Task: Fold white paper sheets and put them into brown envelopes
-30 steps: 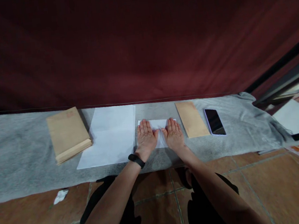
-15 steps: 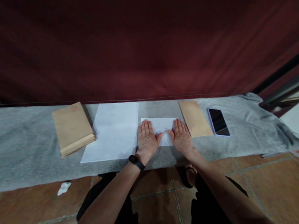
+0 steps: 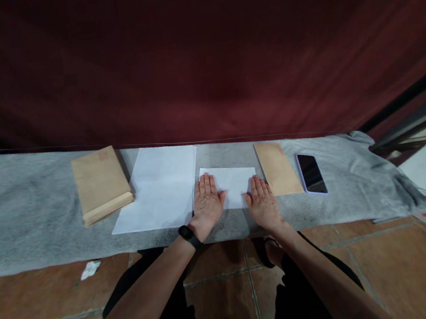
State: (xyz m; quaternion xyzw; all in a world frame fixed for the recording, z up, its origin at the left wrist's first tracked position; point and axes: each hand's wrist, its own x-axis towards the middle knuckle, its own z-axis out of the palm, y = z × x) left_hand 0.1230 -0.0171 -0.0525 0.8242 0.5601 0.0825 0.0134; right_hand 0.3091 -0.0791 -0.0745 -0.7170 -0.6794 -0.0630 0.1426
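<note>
One small rectangular sheet of white paper (image 3: 235,180): it lies flat on the grey cloth (image 3: 20,216) in front of us, between our hands and partly under them.
Left hand: ours (image 3: 208,202) rests palm down across the sheet's left edge, fingers nearly straight, thumb spread, gripping nothing; we wear a black wristband (image 3: 189,237).
Right hand: ours (image 3: 261,203) lies palm down across the right edge, thumb apart, likewise unclenched; we cannot tell whether it touches the flat brown paper envelope (image 3: 279,169) beside it.
Phone: we see a dark-screened phone with a pale purple rim (image 3: 311,173), just right of that envelope.
Left side: large white paper sheets (image 3: 159,187), with a stack of brown paper envelopes (image 3: 100,182) overlapping their left edge.
</note>
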